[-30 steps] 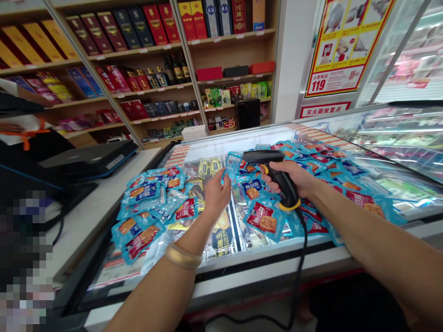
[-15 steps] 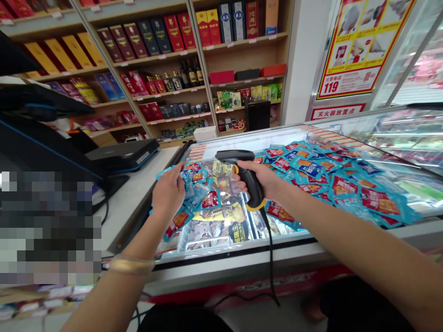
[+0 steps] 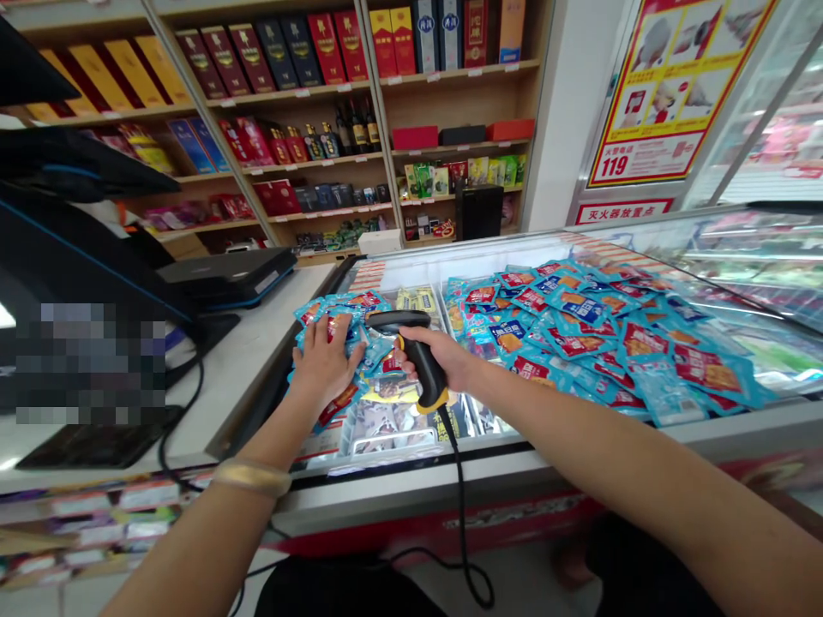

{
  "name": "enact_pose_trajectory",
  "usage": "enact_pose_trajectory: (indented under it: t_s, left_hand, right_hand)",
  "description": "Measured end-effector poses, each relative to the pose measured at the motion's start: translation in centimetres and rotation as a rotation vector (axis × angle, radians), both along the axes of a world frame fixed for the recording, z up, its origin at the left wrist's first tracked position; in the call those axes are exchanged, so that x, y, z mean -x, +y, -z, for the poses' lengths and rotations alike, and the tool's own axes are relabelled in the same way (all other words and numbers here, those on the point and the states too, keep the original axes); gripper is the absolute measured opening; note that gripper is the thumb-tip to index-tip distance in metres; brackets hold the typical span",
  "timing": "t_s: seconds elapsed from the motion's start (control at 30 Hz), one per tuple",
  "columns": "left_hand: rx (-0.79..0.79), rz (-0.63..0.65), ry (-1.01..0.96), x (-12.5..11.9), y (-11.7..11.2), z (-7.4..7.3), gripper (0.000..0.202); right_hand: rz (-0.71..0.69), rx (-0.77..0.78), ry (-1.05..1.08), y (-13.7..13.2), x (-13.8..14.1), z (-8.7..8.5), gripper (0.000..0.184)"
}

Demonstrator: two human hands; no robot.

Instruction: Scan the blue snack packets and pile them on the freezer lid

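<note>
My right hand [image 3: 445, 358] grips a black barcode scanner [image 3: 411, 345] with a yellow base, its head pointing left over the freezer's glass lid [image 3: 411, 428]. Its black cable [image 3: 461, 523] hangs down in front of the freezer. My left hand [image 3: 327, 364] lies flat, fingers spread, on a small heap of blue and red snack packets [image 3: 347, 330] at the lid's left end. A gold bangle [image 3: 253, 476] is on my left wrist. A much larger spread of the same packets [image 3: 597, 330] covers the lid to the right of the scanner.
A white counter [image 3: 257, 343] to the left carries a black till screen [image 3: 57, 248] and a black flat device [image 3: 225, 276]. Wooden shelves [image 3: 334, 163] of boxed liquor and bottles stand behind. A red and yellow poster [image 3: 669, 86] hangs at the right.
My left hand carried a packet leftward to the small heap and now rests flat on it. The scanner hand moved left and lower with it. The view swung left.
</note>
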State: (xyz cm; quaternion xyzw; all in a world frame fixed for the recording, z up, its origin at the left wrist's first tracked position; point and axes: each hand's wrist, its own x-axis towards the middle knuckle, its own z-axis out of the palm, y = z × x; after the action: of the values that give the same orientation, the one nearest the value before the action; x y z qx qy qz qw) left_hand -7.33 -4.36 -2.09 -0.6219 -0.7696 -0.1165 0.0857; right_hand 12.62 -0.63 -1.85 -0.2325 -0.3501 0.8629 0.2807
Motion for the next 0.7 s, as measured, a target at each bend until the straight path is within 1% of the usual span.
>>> enact_pose_trajectory:
  t_s: [0.1,0.17,0.27,0.33,0.47,0.53,0.63,0.7]
  left_hand:
    - [-0.030,0.016,0.042,0.0,-0.3,0.1,0.064]
    - [-0.075,0.021,0.077,-0.2,-0.5,0.0,0.064]
    - [-0.164,0.034,0.107,-1.0,-0.5,-0.5,0.065]
    - [-0.214,0.055,0.104,-2.0,-0.2,-1.1,0.065]
    - [-0.279,0.139,0.041,-5.4,1.6,-2.2,0.060]
    - [-0.298,0.205,-0.014,-7.7,2.9,-2.4,0.059]
    - [-0.311,0.293,-0.118,-11.5,5.3,-2.0,0.059]
    - [-0.301,0.324,-0.197,-13.9,7.0,-1.5,0.059]
  right_hand:
    - [-0.001,0.009,0.002,0.0,-0.3,0.0,0.024]
    - [0.002,0.016,0.002,0.1,-0.6,-0.4,0.024]
    - [0.012,0.002,0.030,0.3,-1.4,-1.5,0.023]
    - [0.035,-0.015,0.054,0.7,-2.6,-2.4,0.022]
    - [0.107,-0.017,0.058,2.0,-6.7,-3.6,0.022]
    - [0.188,-0.031,0.046,2.9,-9.3,-3.8,0.021]
    - [0.282,-0.079,0.016,4.0,-13.3,-3.8,0.019]
    - [0.330,-0.097,0.004,4.6,-15.6,-3.6,0.019]
